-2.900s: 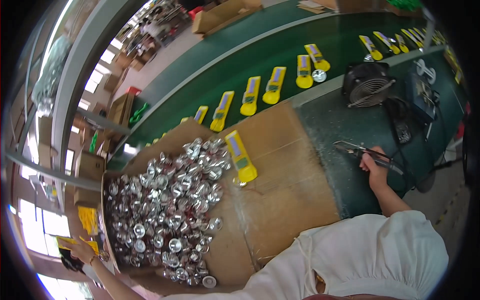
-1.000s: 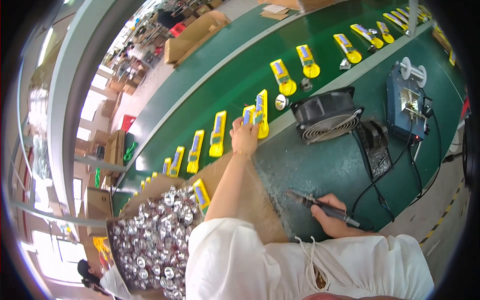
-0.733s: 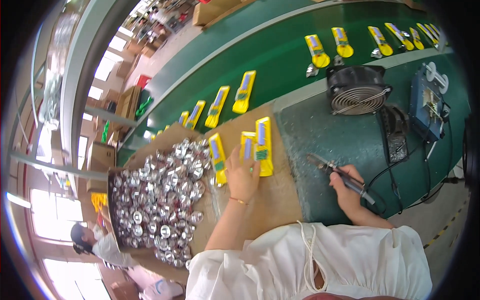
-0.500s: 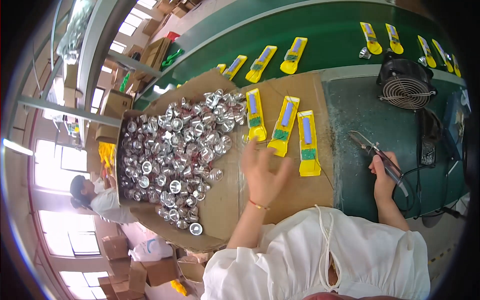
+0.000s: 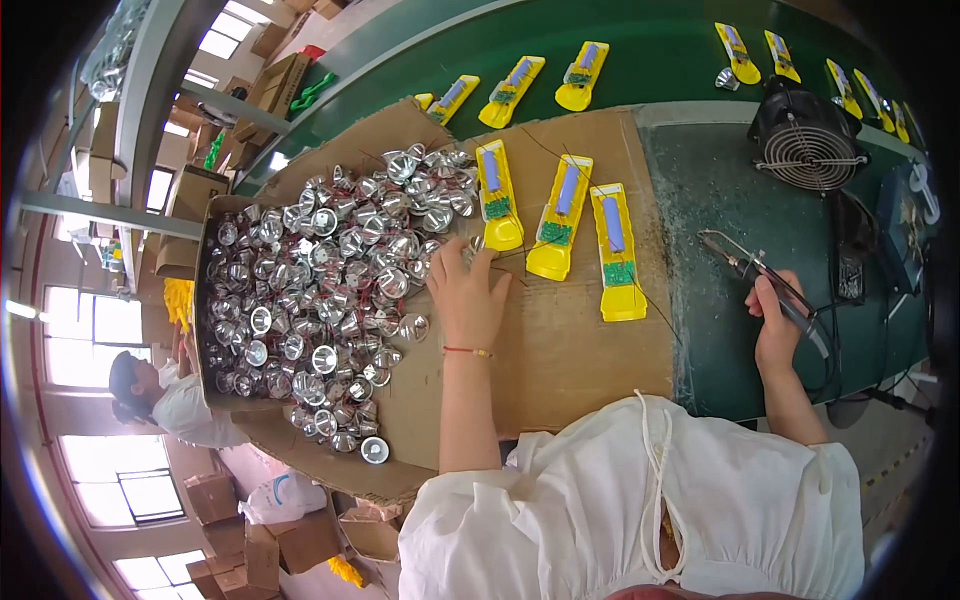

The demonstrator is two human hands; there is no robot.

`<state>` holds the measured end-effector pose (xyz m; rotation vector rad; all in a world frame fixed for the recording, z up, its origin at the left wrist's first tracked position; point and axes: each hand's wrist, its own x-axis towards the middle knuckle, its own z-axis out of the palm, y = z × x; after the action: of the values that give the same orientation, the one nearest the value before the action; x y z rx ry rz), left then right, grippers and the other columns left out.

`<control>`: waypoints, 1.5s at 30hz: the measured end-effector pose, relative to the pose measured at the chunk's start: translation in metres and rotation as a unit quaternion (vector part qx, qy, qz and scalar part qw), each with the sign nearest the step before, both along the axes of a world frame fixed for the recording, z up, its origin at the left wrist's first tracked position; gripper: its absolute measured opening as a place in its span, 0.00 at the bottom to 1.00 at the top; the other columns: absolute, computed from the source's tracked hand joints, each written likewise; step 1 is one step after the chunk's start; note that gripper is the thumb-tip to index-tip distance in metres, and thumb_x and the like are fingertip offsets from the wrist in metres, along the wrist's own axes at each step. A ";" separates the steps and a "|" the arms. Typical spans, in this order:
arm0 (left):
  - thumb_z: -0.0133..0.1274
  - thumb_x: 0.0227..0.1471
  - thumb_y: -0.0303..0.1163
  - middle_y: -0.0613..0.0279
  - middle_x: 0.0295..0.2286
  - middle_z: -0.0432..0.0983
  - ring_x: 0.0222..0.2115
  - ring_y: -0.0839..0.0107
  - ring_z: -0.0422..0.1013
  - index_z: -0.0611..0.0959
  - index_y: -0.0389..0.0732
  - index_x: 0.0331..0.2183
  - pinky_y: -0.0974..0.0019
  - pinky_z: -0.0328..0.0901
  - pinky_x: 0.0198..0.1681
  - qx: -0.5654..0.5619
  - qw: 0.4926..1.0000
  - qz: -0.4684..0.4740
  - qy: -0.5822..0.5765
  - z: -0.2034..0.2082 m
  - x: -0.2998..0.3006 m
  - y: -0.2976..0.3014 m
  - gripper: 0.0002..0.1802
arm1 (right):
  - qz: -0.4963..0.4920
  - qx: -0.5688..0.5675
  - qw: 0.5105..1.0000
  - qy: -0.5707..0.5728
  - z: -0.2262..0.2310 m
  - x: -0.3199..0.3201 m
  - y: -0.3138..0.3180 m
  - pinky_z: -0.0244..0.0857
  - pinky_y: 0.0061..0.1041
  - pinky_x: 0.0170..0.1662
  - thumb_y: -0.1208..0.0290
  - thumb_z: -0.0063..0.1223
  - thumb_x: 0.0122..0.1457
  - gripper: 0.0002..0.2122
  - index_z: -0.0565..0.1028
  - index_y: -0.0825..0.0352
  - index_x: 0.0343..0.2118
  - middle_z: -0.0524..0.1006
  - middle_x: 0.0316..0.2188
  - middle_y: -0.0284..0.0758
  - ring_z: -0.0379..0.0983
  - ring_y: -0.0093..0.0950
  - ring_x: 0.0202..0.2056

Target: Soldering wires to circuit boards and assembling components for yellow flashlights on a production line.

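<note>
My left hand (image 5: 468,300) is over the cardboard with its fingers apart, the fingertips close to a small silver reflector cup (image 5: 475,244). Whether they touch it, I cannot tell. Three yellow plastic housings (image 5: 625,300) lie beside that hand, each with a purple-blue cylindrical cell, a green circuit board and thin loose wires. To the left of it is a heap of shiny reflector cups (image 5: 345,240) with reddish wires. My right hand (image 5: 778,310) is closed round the handle of a soldering iron (image 5: 765,278), whose tip points up and left over the dark green bench.
A cardboard tray (image 5: 540,375) lies under the heap and housings. Behind it runs a green conveyor (image 5: 650,75) bearing more yellow housings (image 5: 583,77). A black fan (image 5: 815,150) with a round grille stands at back right. Another person (image 5: 165,390) is at far left.
My left hand has moved left, from in front of the yellow housings to the small reflector cup by the heap. The right hand still holds the soldering iron. The whole view has shifted slightly.
</note>
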<state>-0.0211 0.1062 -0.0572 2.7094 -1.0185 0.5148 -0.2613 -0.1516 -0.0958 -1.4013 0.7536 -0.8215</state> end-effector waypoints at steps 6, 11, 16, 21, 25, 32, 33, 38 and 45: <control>0.63 0.28 0.28 0.56 0.45 0.61 0.48 0.55 0.57 0.76 0.45 0.32 0.56 0.54 0.49 -0.046 0.998 -0.041 -0.012 0.000 0.002 -0.007 0.21 | 0.001 -0.004 1.000 0.006 0.005 0.002 -0.001 0.56 0.12 0.23 0.71 0.51 0.53 0.07 0.70 0.69 0.29 0.70 0.18 0.30 0.64 0.16 0.20; 0.61 0.31 0.29 0.61 0.43 0.64 0.48 0.56 0.57 0.78 0.48 0.28 0.55 0.53 0.49 0.005 0.988 -0.109 -0.111 -0.012 0.006 -0.002 0.14 | 0.012 0.009 1.000 -0.018 0.008 0.002 0.002 0.56 0.12 0.23 0.71 0.51 0.53 0.07 0.70 0.69 0.29 0.70 0.18 0.31 0.64 0.16 0.20; 0.60 0.32 0.30 0.64 0.41 0.67 0.47 0.57 0.59 0.80 0.49 0.23 0.56 0.53 0.48 -0.001 0.988 -0.105 -0.117 -0.015 0.009 0.002 0.08 | 0.038 0.024 0.999 -0.027 0.010 0.002 0.005 0.56 0.12 0.22 0.71 0.50 0.53 0.06 0.69 0.69 0.29 0.70 0.18 0.31 0.64 0.17 0.19; 0.57 0.39 0.28 0.63 0.34 0.71 0.43 0.59 0.64 0.78 0.42 0.23 0.55 0.55 0.47 -0.079 0.994 -0.061 -0.050 0.011 -0.028 0.002 0.04 | 0.054 0.031 0.997 -0.049 0.019 -0.008 0.008 0.58 0.14 0.22 0.72 0.49 0.52 0.07 0.68 0.70 0.29 0.70 0.18 0.34 0.65 0.18 0.19; 0.55 0.41 0.24 0.60 0.24 0.75 0.29 0.62 0.71 0.79 0.35 0.24 0.63 0.63 0.35 -0.252 0.939 -0.078 0.221 0.013 -0.068 -0.008 0.03 | 0.142 -0.009 0.990 -0.007 0.027 -0.009 0.020 0.64 0.16 0.26 0.77 0.51 0.49 0.07 0.67 0.72 0.30 0.72 0.21 0.36 0.69 0.20 0.22; 0.55 0.44 0.25 0.61 0.20 0.72 0.21 0.77 0.67 0.78 0.34 0.24 0.78 0.61 0.22 -0.312 0.812 0.019 0.493 -0.005 -0.089 -0.044 0.04 | 0.185 -0.157 0.970 0.028 0.032 0.007 0.037 0.64 0.18 0.24 0.72 0.59 0.45 0.08 0.71 0.69 0.25 0.76 0.21 0.35 0.71 0.20 0.20; 0.55 0.44 0.25 0.61 0.21 0.72 0.21 0.77 0.67 0.78 0.33 0.24 0.77 0.61 0.23 -0.322 0.818 0.001 0.477 -0.013 -0.087 -0.044 0.04 | 0.184 -0.151 0.971 0.038 0.031 0.009 0.039 0.64 0.18 0.23 0.72 0.59 0.45 0.08 0.71 0.68 0.25 0.76 0.21 0.35 0.71 0.20 0.20; 0.55 0.44 0.24 0.60 0.23 0.70 0.21 0.76 0.66 0.76 0.32 0.22 0.74 0.62 0.23 -0.311 0.834 -0.019 0.456 -0.016 -0.084 -0.053 0.06 | 0.166 -0.118 0.978 0.036 0.023 0.011 0.043 0.63 0.17 0.23 0.73 0.58 0.46 0.08 0.71 0.68 0.25 0.75 0.19 0.33 0.71 0.18 0.20; 0.55 0.43 0.26 0.60 0.20 0.70 0.19 0.76 0.66 0.77 0.33 0.22 0.74 0.60 0.22 -0.299 0.809 0.033 0.504 -0.021 -0.080 -0.056 0.07 | 0.161 -0.060 0.985 0.005 0.017 0.028 0.048 0.60 0.15 0.22 0.74 0.57 0.47 0.06 0.70 0.69 0.24 0.73 0.17 0.30 0.67 0.14 0.19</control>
<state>-0.1007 0.0501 -0.0787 1.9414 -0.3487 -0.5147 -0.2337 -0.1033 -0.0786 -1.5864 0.4723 -0.6140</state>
